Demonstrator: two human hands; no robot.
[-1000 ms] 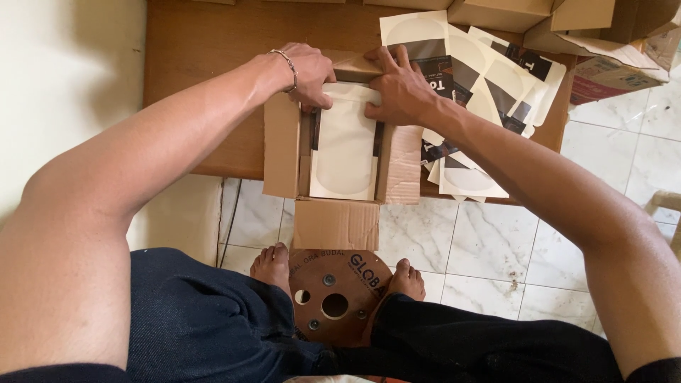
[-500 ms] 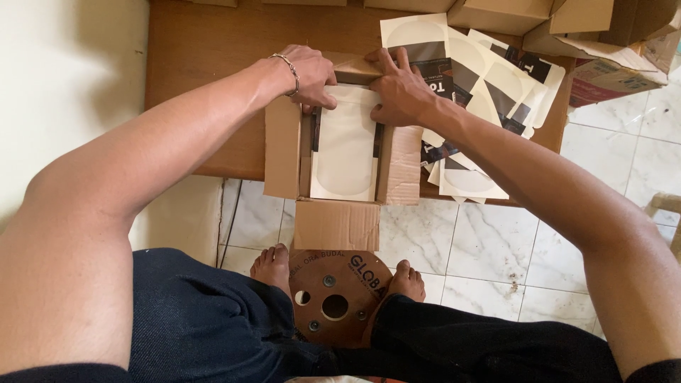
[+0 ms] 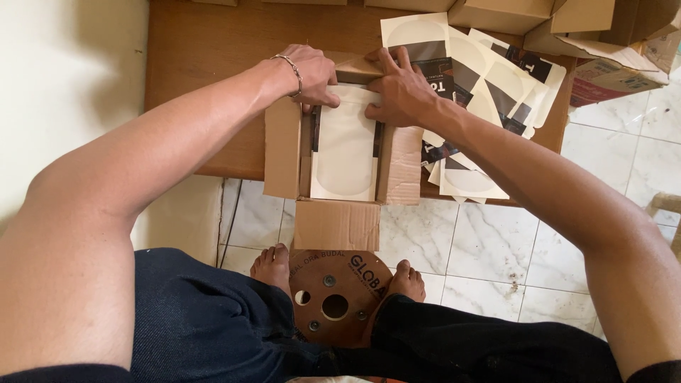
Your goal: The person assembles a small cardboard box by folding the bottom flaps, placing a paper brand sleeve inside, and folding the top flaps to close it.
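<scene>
While both forearms reach across from the near side, the open cardboard box point(image 3: 284, 152) sits at the near edge of the wooden surface point(image 3: 206, 78), its front flap hanging down over the edge toward the tiled floor point(image 3: 468, 248); inside the box, standing as a stack, lie pale flat pouches point(image 3: 345, 152) with a rounded window shape on the topmost one; the left hand point(image 3: 317, 76), a thin bracelet at its wrist, rests at the far left corner of the box, fingers curled down and pressing on the top edge of the pouches, holding nothing apart from that contact; the right hand point(image 3: 399, 89) lies at the far right corner of the box, fingers spread fairly flat, its thumb and fingertips on the upper right edge of the same stack and partly on the far flap; the pouches thus lie directly beneath and just nearer than both hands; to the right of the box, loose pouches point(image 3: 482, 78) in white, black and brown are fanned out on the surface; beyond those stand more cardboard cartons point(image 3: 525, 14); below the box, on the floor, a round wooden disc point(image 3: 340, 298) with holes sits between two bare feet.
</scene>
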